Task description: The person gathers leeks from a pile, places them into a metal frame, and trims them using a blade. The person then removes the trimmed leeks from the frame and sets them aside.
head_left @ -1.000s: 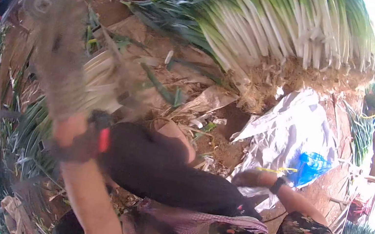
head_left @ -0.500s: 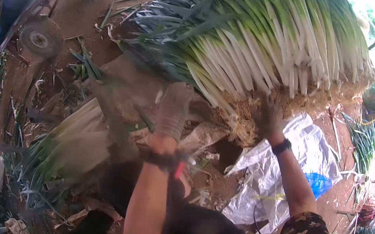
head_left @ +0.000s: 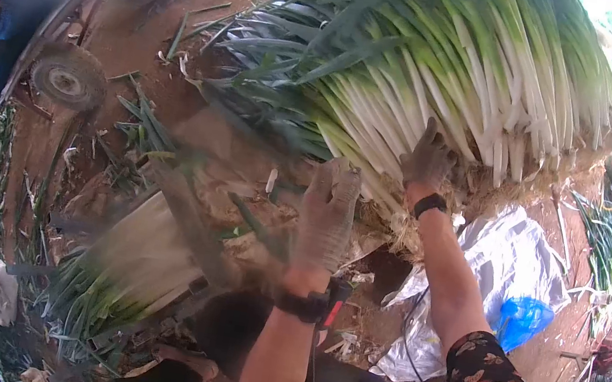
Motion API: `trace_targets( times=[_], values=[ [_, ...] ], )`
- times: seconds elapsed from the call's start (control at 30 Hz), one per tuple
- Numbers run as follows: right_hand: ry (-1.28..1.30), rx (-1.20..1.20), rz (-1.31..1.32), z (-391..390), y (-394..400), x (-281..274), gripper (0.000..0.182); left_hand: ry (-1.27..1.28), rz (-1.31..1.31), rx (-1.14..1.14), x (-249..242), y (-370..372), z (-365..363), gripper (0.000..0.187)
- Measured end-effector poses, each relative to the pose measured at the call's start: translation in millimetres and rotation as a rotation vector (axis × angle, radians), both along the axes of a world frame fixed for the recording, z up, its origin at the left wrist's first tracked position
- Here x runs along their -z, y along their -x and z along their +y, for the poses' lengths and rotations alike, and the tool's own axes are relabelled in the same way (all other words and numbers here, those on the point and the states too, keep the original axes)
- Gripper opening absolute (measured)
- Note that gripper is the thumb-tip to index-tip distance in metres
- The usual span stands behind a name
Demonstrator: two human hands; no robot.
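A big pile of leeks (head_left: 438, 76), long with white shanks and green leaves, fills the upper middle, its tangled roots (head_left: 486, 181) facing me. My right hand (head_left: 429, 159), in a grey-brown glove, rests against the white shanks near the roots at the pile's front edge, fingers stretched and apart. To its left and lower, my left hand (head_left: 328, 211), also gloved, is raised just short of the nearest roots. Its fingers point away from me, apart, and nothing shows between them. Both wrists wear dark bands.
A second leek bundle (head_left: 140, 260) lies at lower left beside a blurred bar (head_left: 191, 224). White plastic sheeting (head_left: 507, 249) and a blue bag (head_left: 523, 320) lie right. A small wheel (head_left: 67, 78) stands at left. Leaf scraps litter the brown ground (head_left: 147, 27).
My right hand has moved left and up from the roots onto the white shanks. My left hand has shifted right, closer to the pile. The view has turned slightly.
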State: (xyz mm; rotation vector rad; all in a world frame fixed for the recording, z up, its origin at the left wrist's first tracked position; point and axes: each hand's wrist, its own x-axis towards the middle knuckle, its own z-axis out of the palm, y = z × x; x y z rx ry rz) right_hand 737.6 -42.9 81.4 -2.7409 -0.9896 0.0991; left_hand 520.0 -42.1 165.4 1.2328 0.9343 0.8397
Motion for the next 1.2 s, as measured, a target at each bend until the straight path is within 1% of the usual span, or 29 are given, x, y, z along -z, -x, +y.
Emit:
trace_targets(
  times=[0.07,0.1,0.17,0.2,0.27,0.3,0.33,0.37,0.4,0.47,0.5,0.53,0.57,0.6,0.63,0.67,0.7,0.73,0.77,0.8,0.87,0.9,0.93,0.97,1.0,1.07,1.1,1.17,1.2],
  values=[
    [0.132,0.051,-0.258,7.8,-12.2,6.4,0.100,0.116,-0.105,-0.009,-8.5,-0.3,-1.1,0.035],
    [0.136,0.050,-0.253,7.2,-16.8,9.8,0.100,0.119,-0.100,-0.009,-8.4,1.8,-0.9,0.035],
    [-0.026,-0.069,-0.412,5.4,-27.1,11.9,0.096,0.076,-0.079,-0.049,-8.4,2.5,1.1,0.035],
    [-0.021,-0.058,-0.420,7.3,-26.4,16.0,0.096,0.078,-0.086,-0.037,-5.7,1.5,0.5,0.035],
    [0.240,0.051,-0.550,22.7,-23.9,20.0,0.096,0.158,-0.139,-0.075,3.6,-0.3,4.1,0.037],
    [0.187,0.008,-0.481,21.1,-26.8,18.9,0.097,0.147,-0.150,-0.059,9.6,-0.9,5.8,0.037],
    [0.177,0.025,-0.490,22.7,-32.4,16.8,0.097,0.090,-0.056,-0.068,16.9,-1.5,7.6,0.038],
    [0.228,0.015,-0.398,25.0,-30.5,9.6,0.097,0.036,0.042,-0.078,16.6,-3.0,7.7,0.039],
    [0.279,0.002,-0.302,24.7,-29.5,3.4,0.097,0.030,0.039,-0.067,17.3,-4.5,7.1,0.039],
    [0.212,-0.003,-0.353,23.0,-33.8,14.7,0.095,0.153,-0.045,-0.027,11.3,-4.5,5.3,0.041],
    [0.184,-0.003,-0.465,21.1,-33.9,21.9,0.093,0.153,-0.043,-0.026,8.5,-3.8,3.4,0.041],
    [0.155,0.001,-0.575,18.2,-32.4,22.1,0.092,0.254,-0.074,-0.033,0.4,-3.4,0.8,0.040],
    [0.154,0.003,-0.571,18.4,-33.2,21.4,0.092,0.355,-0.102,-0.042,-4.1,-3.7,-0.3,0.038],
    [0.200,0.002,-0.479,23.1,-33.2,19.1,0.092,0.350,-0.097,-0.047,-2.6,-3.2,0.9,0.038],
    [0.246,-0.005,-0.388,28.2,-32.1,16.7,0.092,0.292,-0.099,-0.040,2.9,-2.7,2.4,0.037],
    [0.248,-0.014,-0.386,28.0,-33.6,14.0,0.092,0.239,-0.102,-0.033,9.8,-2.3,3.3,0.035],
    [0.124,-0.063,-0.269,24.4,-37.4,10.7,0.093,0.245,-0.101,-0.042,17.4,-2.1,4.8,0.035],
    [0.004,-0.109,-0.151,22.6,-38.6,5.6,0.095,0.176,-0.087,-0.056,23.6,-3.5,7.2,0.033],
    [0.043,-0.114,-0.071,22.6,-38.5,1.6,0.101,0.108,-0.073,-0.069,30.0,-4.9,8.8,0.032],
    [0.051,-0.118,-0.067,20.8,-39.8,-3.2,0.101,0.116,-0.069,-0.073,36.3,-4.3,8.8,0.032],
    [0.112,-0.155,0.007,18.0,-44.7,-12.3,0.098,-0.050,-0.007,-0.071,39.3,-2.7,10.6,0.032],
    [0.115,-0.149,0.000,14.7,-50.7,-5.2,0.098,-0.047,-0.014,-0.066,39.1,-2.2,9.9,0.032],
    [-0.039,-0.269,-0.181,10.9,-62.0,12.8,0.089,0.162,-0.129,-0.040,37.0,0.5,8.9,0.032],
    [-0.195,-0.390,-0.360,7.2,-61.8,6.4,0.081,0.369,-0.238,-0.012,35.6,3.6,8.5,0.033],
    [-0.196,-0.380,-0.367,3.8,-69.2,-4.7,0.081,0.366,-0.242,-0.001,37.2,6.5,7.9,0.033],
    [0.136,-0.279,-0.218,-4.9,-55.3,-83.0,0.063,-0.193,0.122,0.100,47.2,12.9,7.2,0.039],
    [0.070,-0.243,-0.366,-13.5,-67.2,-93.9,0.056,-0.200,0.120,0.105,52.9,13.9,9.4,0.039],
    [-0.171,-0.138,-0.501,-28.6,-105.2,-121.1,0.061,-0.366,0.209,0.110,61.1,14.5,11.6,0.042],
    [-0.155,-0.065,-0.513,-33.0,-120.3,-136.9,0.068,-0.378,0.205,0.111,57.2,13.2,9.5,0.042]
  ],
)
